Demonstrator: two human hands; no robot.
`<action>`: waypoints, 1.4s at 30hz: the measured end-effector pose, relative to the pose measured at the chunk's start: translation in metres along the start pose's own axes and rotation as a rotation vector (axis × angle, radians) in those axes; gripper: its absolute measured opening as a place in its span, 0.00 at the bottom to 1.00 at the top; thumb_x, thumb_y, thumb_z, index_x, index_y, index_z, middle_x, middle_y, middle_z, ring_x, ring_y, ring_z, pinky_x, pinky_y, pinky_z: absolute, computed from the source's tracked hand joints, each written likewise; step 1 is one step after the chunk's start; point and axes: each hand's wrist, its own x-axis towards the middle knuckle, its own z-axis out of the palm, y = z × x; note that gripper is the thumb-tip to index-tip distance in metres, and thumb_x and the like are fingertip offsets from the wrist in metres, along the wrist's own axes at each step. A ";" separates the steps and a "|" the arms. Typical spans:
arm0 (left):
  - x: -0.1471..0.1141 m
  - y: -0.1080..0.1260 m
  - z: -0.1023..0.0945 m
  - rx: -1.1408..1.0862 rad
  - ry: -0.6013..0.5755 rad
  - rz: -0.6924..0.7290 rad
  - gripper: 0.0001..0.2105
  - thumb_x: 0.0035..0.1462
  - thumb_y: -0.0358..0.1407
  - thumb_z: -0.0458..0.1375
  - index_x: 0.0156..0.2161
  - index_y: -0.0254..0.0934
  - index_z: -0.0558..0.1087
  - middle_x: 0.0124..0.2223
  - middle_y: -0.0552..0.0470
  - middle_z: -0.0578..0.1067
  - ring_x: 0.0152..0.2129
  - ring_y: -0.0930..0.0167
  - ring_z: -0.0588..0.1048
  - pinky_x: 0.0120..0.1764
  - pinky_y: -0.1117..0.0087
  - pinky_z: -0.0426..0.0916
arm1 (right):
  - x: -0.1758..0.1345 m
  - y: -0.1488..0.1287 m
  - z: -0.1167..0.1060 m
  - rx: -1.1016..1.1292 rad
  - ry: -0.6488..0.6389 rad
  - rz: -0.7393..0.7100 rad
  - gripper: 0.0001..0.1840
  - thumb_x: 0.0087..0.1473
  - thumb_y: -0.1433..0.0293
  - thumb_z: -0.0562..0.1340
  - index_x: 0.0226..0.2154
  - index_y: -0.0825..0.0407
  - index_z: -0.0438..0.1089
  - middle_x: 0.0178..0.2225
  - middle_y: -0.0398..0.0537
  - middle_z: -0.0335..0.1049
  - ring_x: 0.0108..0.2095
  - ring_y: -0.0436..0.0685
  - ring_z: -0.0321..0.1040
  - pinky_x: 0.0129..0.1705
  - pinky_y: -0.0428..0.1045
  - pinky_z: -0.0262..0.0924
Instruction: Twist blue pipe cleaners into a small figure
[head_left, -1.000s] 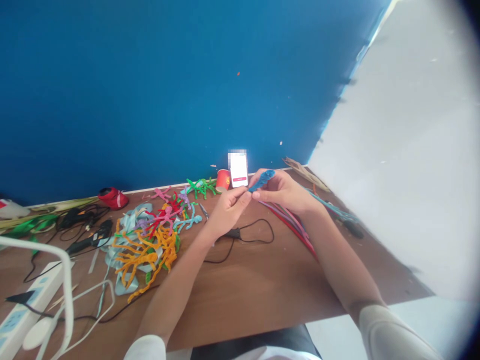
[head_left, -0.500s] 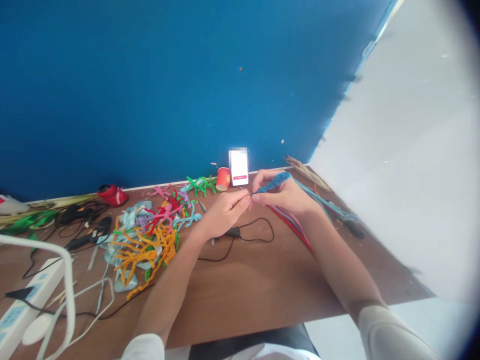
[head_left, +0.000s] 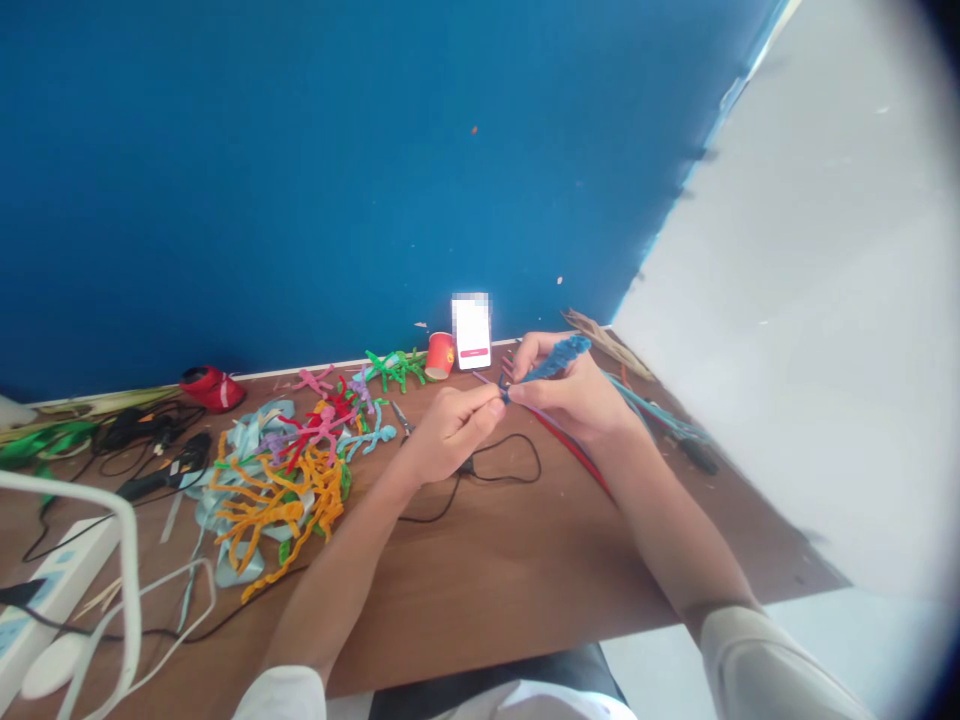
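Both hands meet above the table, in front of a propped phone. A fuzzy blue pipe cleaner piece [head_left: 562,356], twisted thick at its upper end, slants out of my right hand [head_left: 574,395], whose thumb and fingers pinch it. My left hand [head_left: 461,425] is closed, its thumb and forefinger pinching the thin dark blue lower end beside the right fingertips. How the strands cross between the fingertips is too small to make out. Under my right forearm lie red pipe cleaners [head_left: 574,450], and light blue ones [head_left: 667,418] stretch out to its right.
A lit phone [head_left: 472,332] and a red paper cup [head_left: 439,356] stand by the blue wall. Left lie orange pipe cleaners [head_left: 281,510], bent green ones [head_left: 396,369], scissors [head_left: 401,420] and a power strip [head_left: 64,575]. A black cable [head_left: 517,480] loops near my left hand.
My right hand has turned slightly, and the blue twisted end now points more upward. Both hands stay together at the pinch. The whole view has shifted a little.
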 end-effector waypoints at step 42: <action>-0.009 0.017 -0.012 -0.066 -0.002 0.053 0.20 0.70 0.43 0.45 0.26 0.39 0.58 0.22 0.57 0.57 0.18 0.76 0.55 0.25 0.68 0.51 | -0.023 -0.068 -0.046 -0.019 0.534 -0.428 0.15 0.39 0.73 0.74 0.19 0.48 0.66 0.13 0.33 0.46 0.15 0.42 0.37 0.16 0.48 0.28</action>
